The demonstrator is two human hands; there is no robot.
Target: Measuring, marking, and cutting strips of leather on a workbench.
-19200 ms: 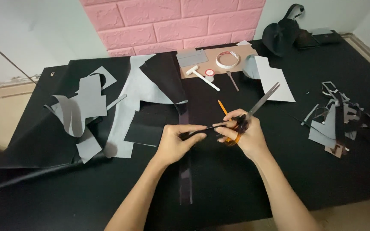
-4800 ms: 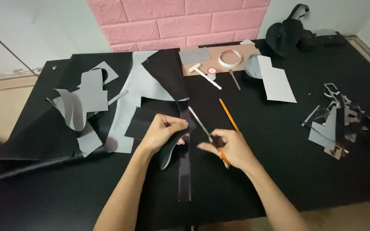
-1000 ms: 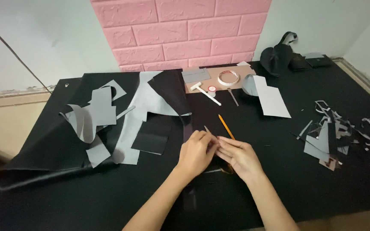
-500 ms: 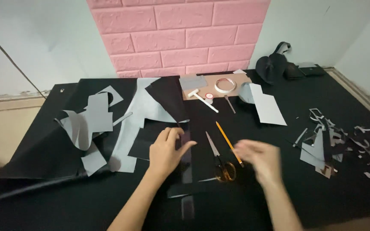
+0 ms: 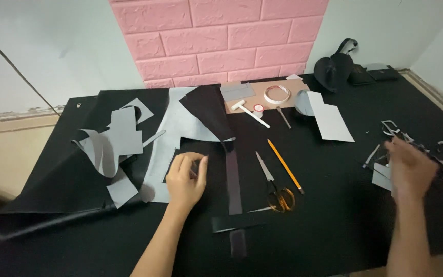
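Observation:
My left hand (image 5: 185, 178) rests on a small black rectangular sheet (image 5: 173, 172) on the black table (image 5: 334, 225), fingers bent and slightly apart. Just to its right lies a long dark strip (image 5: 233, 177), with a shorter strip (image 5: 237, 223) across its lower end. Scissors with orange handles (image 5: 277, 189) lie on the table beside a yellow pencil (image 5: 285, 165), touched by neither hand. My right hand (image 5: 411, 166) is blurred, far to the right over a pile of grey and black scraps (image 5: 383, 174). Whether it holds anything is unclear.
Grey and black sheet pieces (image 5: 116, 141) are heaped at the left, with a large grey-and-black sheet (image 5: 190, 115) behind. At the back a brown board (image 5: 262, 87) carries a tape roll (image 5: 276, 94) and a small white hammer (image 5: 249, 112). A grey sheet (image 5: 329, 120) and a black bag (image 5: 334, 64) lie back right.
My right hand has swung from beside the scissors out to the scrap pile on the right. My left hand has slid left off the long strip onto the black rectangle.

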